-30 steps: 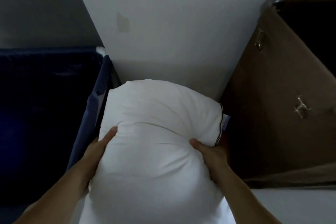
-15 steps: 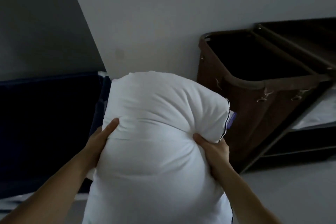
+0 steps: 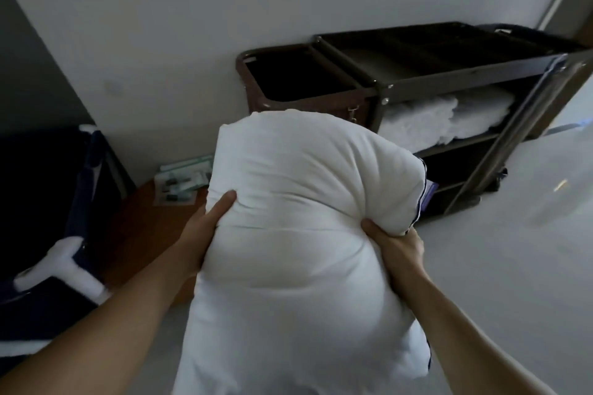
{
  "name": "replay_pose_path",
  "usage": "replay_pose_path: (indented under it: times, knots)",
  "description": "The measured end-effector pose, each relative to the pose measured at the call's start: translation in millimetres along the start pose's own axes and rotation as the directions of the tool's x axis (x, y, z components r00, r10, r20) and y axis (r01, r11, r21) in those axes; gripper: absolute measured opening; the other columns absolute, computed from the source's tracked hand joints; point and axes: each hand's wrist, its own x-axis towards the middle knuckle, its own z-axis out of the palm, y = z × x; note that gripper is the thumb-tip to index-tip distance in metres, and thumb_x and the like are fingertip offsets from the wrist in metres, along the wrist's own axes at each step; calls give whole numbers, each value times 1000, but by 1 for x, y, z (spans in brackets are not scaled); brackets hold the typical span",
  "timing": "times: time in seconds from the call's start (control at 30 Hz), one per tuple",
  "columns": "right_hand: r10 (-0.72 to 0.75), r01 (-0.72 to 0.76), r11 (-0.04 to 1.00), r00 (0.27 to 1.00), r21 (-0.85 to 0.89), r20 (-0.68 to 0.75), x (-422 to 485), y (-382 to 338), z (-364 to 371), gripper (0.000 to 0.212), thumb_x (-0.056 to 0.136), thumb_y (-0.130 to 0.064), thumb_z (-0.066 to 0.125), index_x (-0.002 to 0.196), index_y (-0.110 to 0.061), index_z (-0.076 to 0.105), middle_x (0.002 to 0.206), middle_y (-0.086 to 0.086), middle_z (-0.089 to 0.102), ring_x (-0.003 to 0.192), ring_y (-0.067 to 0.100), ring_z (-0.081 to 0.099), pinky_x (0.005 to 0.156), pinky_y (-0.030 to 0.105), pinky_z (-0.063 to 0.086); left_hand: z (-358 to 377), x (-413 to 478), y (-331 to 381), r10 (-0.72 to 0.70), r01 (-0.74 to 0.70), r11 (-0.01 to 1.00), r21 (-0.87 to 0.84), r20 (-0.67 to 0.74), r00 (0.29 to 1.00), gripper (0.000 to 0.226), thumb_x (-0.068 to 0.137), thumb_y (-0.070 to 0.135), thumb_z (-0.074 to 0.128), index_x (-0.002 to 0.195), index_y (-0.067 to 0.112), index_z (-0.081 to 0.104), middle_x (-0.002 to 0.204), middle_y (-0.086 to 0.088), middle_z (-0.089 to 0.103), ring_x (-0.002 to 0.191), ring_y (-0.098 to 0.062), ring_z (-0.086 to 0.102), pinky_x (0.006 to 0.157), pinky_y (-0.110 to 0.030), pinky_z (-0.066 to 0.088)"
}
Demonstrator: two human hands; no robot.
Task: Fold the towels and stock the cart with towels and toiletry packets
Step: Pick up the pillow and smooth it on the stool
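A white wall (image 3: 224, 9) is backing the room, and the dark cart (image 3: 449, 80) is standing against it with folded towels (image 3: 433, 119) lying on its middle shelf. Toiletry packets (image 3: 179, 183) are lying on a brown table (image 3: 134, 234) by the wall, between a blue bin (image 3: 48, 202) and the cart. The left hand (image 3: 205, 228) and right hand (image 3: 394, 244) are gripping a white pillow (image 3: 298, 250), which is blocking the space before the cart.

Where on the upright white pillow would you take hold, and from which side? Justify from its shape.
Probably at mid-height on both side edges, one hand from each side. The pillow is wide, soft and stands on end; where the left hand and right hand have their grip, the filling pinches into a waist that fingers can dig into.
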Motion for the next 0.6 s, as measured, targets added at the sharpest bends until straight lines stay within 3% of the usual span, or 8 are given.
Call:
replay_pose_path:
  times: [0.13,0.2,0.27,0.33,0.43,0.5,0.6]
  knots:
    - [-15,16,1000,999,15,-50,47,-2,-100,52,47,-47,94,91,-31,71,83,-17,74,79,0,68,69,23,52,108,0,-18,7,-7,1000,-3,96,995,110,37,76,86,133,29,61,120,-4,71,104,-30,70,93,-51,54]
    - [-21,21,1000,998,2,-63,74,-5,-151,52,46,-48,93,89,-31,71,81,-22,73,72,-6,67,61,18,51,167,4,-31,-1,3,1000,-18,118,993,102,45,73,86,132,26,61,115,-2,73,101,-28,72,85,-46,58]
    - [-33,31,999,995,-25,-90,102,-3,-199,52,47,-46,93,91,-30,71,82,-19,74,74,-4,67,64,22,52,222,5,-44,-14,16,1000,-13,161,987,89,57,68,82,132,24,62,110,0,75,97,-24,73,74,-38,59]
    - [-48,43,998,994,-50,-98,129,-2,-240,52,47,-45,93,91,-29,70,81,-18,73,74,-3,67,66,24,51,269,6,-63,-66,77,996,-46,194,979,91,58,67,82,135,24,60,117,-2,73,105,-26,71,84,-42,56]
    - [-52,42,994,994,-101,-98,168,1,-282,56,41,-52,90,90,-34,68,80,-24,71,71,-8,65,65,24,49,320,9,-91,-178,215,970,-117,266,947,82,63,63,82,134,27,61,127,-8,68,119,-36,62,106,-55,43]
    - [-45,34,991,996,-131,-79,193,5,-297,58,38,-57,88,90,-43,67,82,-27,70,71,-9,64,65,24,49,344,20,-105,-164,204,969,-141,250,954,71,72,58,73,134,27,60,126,-9,68,117,-36,63,107,-56,43]
    - [-22,13,989,998,-150,-57,241,21,-308,59,37,-58,88,90,-50,65,84,-30,70,78,-3,66,69,26,50,375,49,-126,-141,172,977,-126,221,965,76,71,58,66,138,22,57,127,-9,68,117,-33,64,107,-55,43]
